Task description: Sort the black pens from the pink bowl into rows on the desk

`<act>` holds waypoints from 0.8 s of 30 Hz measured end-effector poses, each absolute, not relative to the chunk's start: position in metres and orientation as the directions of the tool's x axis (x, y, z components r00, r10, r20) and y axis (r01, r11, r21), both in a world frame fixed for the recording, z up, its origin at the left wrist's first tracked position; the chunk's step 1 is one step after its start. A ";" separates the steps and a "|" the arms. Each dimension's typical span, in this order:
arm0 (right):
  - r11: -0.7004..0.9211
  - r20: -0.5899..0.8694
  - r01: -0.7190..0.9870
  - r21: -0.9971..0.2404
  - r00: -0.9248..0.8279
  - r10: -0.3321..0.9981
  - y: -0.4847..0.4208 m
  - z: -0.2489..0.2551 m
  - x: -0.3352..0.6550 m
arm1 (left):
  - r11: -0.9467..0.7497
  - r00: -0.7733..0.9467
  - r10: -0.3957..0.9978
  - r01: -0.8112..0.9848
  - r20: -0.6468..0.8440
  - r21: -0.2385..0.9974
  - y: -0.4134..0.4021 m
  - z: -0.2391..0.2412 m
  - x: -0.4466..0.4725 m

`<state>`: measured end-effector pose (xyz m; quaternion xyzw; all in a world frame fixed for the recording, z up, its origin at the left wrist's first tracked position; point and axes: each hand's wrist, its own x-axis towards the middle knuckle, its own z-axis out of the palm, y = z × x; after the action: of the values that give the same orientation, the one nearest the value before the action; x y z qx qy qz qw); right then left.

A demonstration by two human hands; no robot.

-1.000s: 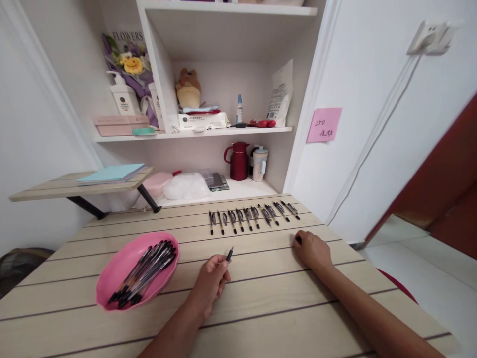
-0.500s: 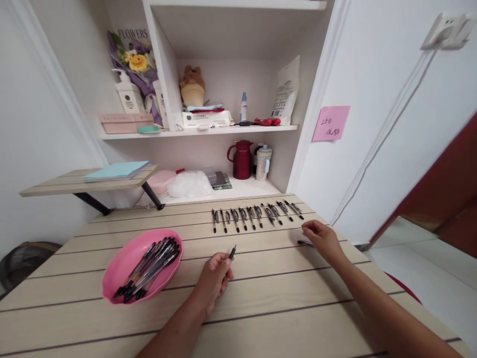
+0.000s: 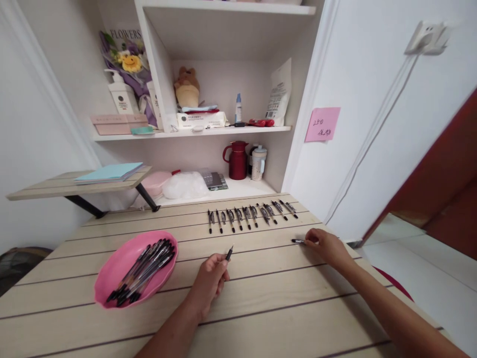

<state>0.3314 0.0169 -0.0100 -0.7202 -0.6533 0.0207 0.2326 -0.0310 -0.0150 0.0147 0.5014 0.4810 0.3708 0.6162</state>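
Note:
My left hand [image 3: 209,279] is closed round a black pen [image 3: 228,253] whose tip points up and away, just above the wooden table [image 3: 261,308]. My right hand [image 3: 326,244] rests on the table at the right, fingers pinched on a pen cap [image 3: 298,241] lying flat. A row of several black pens [image 3: 250,216] lies side by side beyond both hands. A pink bowl [image 3: 112,271] at the left holds several more black pens [image 3: 143,270].
Shelves behind the table carry a red jug [image 3: 237,160], a cup [image 3: 258,162], a toy bear [image 3: 187,88], bottles and boxes. A small raised shelf [image 3: 70,185] with blue paper stands at the back left. A pink note [image 3: 322,124] is stuck on the right wall.
My right hand lifted off the table, moved towards the pen row, then came back down with its fingers on the cap. My left hand kept the pen almost still.

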 end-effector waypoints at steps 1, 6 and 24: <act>-0.034 0.273 0.943 -0.330 0.130 0.953 0.017 -0.010 0.329 | 0.222 0.262 0.939 0.028 -0.221 0.975 -0.015 0.015 -0.031; -0.041 0.262 0.976 -0.215 0.098 0.960 0.020 -0.013 0.327 | 0.235 0.249 0.939 0.033 -0.236 0.971 -0.015 0.015 -0.031; -0.367 0.260 0.887 -0.281 0.438 0.861 0.046 -0.015 0.381 | 0.271 0.185 0.943 0.056 -0.277 0.961 -0.018 0.024 -0.024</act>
<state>0.3815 0.0460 -0.0154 -0.8259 -0.5290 -0.0345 0.1920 -0.0241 -0.0183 0.0236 0.4786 0.5218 0.3678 0.6028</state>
